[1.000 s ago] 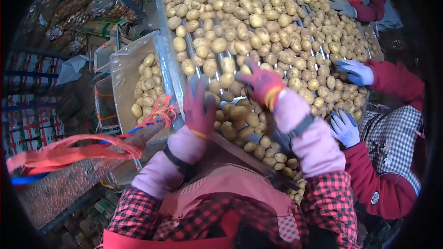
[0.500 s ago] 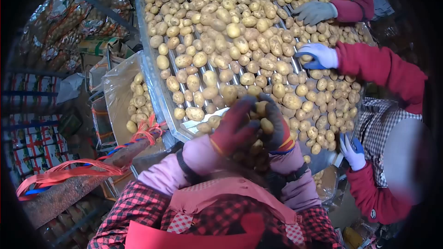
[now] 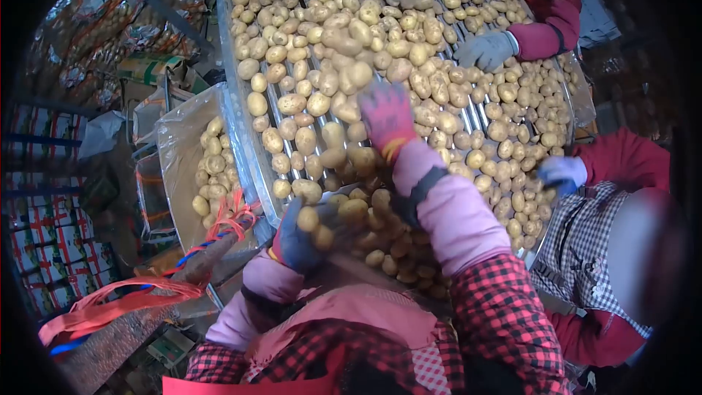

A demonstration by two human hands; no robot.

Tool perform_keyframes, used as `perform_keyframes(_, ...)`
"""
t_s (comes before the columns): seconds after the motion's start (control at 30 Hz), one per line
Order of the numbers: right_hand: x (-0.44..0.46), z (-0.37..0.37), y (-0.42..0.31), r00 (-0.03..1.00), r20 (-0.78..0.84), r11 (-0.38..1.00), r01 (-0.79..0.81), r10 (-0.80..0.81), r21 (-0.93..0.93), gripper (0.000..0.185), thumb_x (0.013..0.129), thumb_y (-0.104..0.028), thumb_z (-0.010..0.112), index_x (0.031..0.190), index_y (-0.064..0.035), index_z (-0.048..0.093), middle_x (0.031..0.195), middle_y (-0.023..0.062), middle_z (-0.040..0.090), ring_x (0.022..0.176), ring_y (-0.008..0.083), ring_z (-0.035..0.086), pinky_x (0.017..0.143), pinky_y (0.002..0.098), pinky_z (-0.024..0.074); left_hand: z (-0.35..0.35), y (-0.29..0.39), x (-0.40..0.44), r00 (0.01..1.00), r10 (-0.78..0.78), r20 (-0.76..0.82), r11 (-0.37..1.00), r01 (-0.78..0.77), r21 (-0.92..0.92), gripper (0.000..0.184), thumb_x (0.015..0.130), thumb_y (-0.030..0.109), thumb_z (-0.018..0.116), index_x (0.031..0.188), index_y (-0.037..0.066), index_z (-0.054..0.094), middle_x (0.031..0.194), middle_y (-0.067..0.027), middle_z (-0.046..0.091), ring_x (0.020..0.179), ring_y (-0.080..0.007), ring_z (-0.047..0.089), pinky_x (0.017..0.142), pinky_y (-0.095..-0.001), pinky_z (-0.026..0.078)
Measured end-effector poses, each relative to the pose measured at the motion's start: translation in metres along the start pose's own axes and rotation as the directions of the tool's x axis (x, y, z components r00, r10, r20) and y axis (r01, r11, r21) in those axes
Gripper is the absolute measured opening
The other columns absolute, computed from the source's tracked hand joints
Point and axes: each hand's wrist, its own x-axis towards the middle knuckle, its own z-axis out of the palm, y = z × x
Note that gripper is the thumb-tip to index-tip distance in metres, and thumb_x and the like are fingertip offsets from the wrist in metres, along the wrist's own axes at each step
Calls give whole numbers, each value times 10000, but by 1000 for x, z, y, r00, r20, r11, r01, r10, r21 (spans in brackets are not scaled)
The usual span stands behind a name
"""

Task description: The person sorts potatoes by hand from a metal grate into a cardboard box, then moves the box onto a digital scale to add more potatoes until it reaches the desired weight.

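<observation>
Several potatoes rest against the palm and fingers of my left hand, in a dark blue-grey glove at the near left corner of the roller table. My right hand, in a red-pink glove, reaches over the potatoes on the rollers. Its fingers are blurred by motion, and whether they grip a potato is not visible. Between and below my hands, more potatoes lie in a shadowed heap, partly hidden by my right forearm.
Grey-gloved hands of a co-worker work at the far side. Another person's blue-white gloved hand is at the right edge. A plastic-lined box of potatoes stands left, near a rusty bar tied with red ribbon.
My hands have parted: the right has moved up over the rollers, the left down and left. The grey-gloved co-worker's second hand has come into view; the other co-worker's arm has drawn back.
</observation>
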Motion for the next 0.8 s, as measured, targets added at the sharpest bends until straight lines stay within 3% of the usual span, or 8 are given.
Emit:
perform_keyframes(0.13, -47, -46, -39, 940, 302, 880, -274, 160, 387, 420, 892, -236, 673, 1291, -131, 595, 1213, 134, 626, 1116, 354, 608, 994, 453, 486, -11, 4, -11, 993, 84, -80, 973, -64, 220, 702, 1063, 546, 234, 1512, 31, 396, 1489, -136, 502, 1242, -264, 514, 1020, -392, 433)
perform_keyframes(0.23, -71, -97, -82, 823, 512, 452, -565, 246, 690, 407, 972, -278, 626, 1331, -89, 584, 1221, 167, 631, 1163, 356, 604, 994, 445, 496, -10, 4, -1, 987, -23, -157, 994, 6, -112, 712, 1008, 668, 292, 1506, 188, 459, 1412, -96, 594, 918, -183, 596, 727, -321, 478)
perform_keyframes(0.3, -68, -106, -83, 913, 396, 541, -382, 96, 749, 408, 972, -307, 629, 1307, -74, 604, 1213, 181, 631, 1158, 358, 605, 967, 445, 509, -50, -11, 20, 975, 205, -90, 931, -166, 324, 693, 1004, 683, 288, 1494, 225, 464, 1403, -115, 597, 871, -184, 593, 672, -318, 474)
perform_keyframes(0.43, 7, -76, 22, 931, 248, 905, -332, 269, 267, 613, 911, -406, 659, 1448, -145, 525, 1330, 201, 585, 1244, 371, 574, 1009, 475, 485, 1, 17, -9, 999, 15, 30, 970, -22, 242, 633, 1040, 571, 313, 1478, 131, 437, 1427, -147, 544, 1105, -227, 578, 767, -332, 514)
perform_keyframes(0.5, 32, -36, 91, 945, -38, 937, -327, 325, -123, 640, 843, -493, 676, 1393, -180, 580, 1198, 153, 640, 1119, 379, 595, 982, 488, 460, -12, 16, -9, 942, -8, 336, 968, 91, -234, 560, 1078, 438, 342, 1483, 56, 402, 1430, -161, 535, 1246, -256, 578, 856, -349, 538)
perform_keyframes(0.57, 35, -30, 94, 913, 151, 925, -368, 378, -90, 680, 829, -535, 673, 1419, -215, 563, 1182, 158, 638, 1098, 375, 597, 963, 492, 464, -13, 7, -18, 942, 269, 200, 472, -310, 826, 602, 1071, 472, 327, 1496, 50, 392, 1418, -170, 543, 1243, -283, 571, 878, -375, 532)
perform_keyframes(0.73, -25, -44, -19, 967, 167, 954, -223, 190, 202, 524, 851, -358, 685, 1365, -286, 616, 1247, 134, 601, 1135, 318, 584, 904, 498, 494, -32, -9, -18, 1000, 16, 27, 996, -13, -90, 608, 1031, 500, 428, 1414, 30, 478, 1341, -142, 601, 1203, -262, 575, 935, -420, 522)
perform_keyframes(0.8, -61, -62, -53, 974, 109, 938, -223, 200, 264, 517, 839, -291, 696, 1349, -257, 624, 1311, 124, 562, 1210, 316, 533, 942, 510, 475, -3, -6, -22, 986, 109, -125, 980, -86, 181, 520, 993, 455, 505, 1339, 71, 565, 1302, -118, 634, 1190, -252, 587, 951, -438, 502)
